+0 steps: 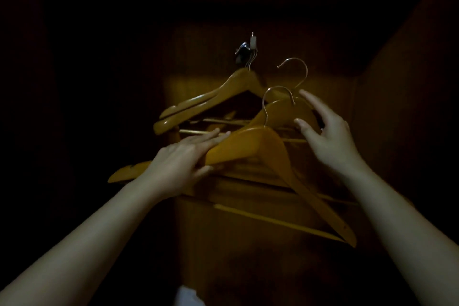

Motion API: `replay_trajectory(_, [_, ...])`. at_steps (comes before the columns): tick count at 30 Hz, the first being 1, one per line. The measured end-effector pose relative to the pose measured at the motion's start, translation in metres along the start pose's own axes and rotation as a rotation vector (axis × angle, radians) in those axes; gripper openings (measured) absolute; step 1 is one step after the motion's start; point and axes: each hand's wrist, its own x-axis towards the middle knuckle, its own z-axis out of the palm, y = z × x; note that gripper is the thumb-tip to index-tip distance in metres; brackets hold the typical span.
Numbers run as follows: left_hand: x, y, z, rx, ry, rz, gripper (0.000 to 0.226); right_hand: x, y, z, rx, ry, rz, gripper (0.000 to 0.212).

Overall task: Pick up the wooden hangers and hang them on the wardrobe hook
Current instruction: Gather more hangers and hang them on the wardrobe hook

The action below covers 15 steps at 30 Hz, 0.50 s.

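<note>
Inside a dark wardrobe, a small metal wardrobe hook (249,43) sits on the back panel. Two wooden hangers (211,97) hang from it, their arms sloping down to the left. My left hand (181,161) grips the left arm of a nearer wooden hanger (260,149), whose metal hook curls up at the centre. Behind it is a second loose hanger (285,112) with its own metal hook (296,69) free in the air. My right hand (325,131) is spread open, fingertips at that second hanger's shoulder; whether it grips is unclear.
The wardrobe's wooden back panel (248,243) is dimly lit in the middle. A wooden side wall (409,107) rises on the right. The left side is black. Something pale (188,295) shows at the bottom edge.
</note>
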Motion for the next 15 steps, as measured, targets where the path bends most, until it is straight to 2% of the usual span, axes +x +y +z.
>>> replay_trajectory(6, [0.055, -0.008, -0.044, 0.044, 0.053, -0.087, 0.065, 0.075, -0.004, -0.002, 0.004, 0.018, -0.014, 0.052])
replay_trajectory(15, [0.105, -0.043, -0.04, 0.031, -0.004, -0.259, 0.064, 0.15, 0.02, 0.04, 0.12, -0.122, 0.063, 0.052])
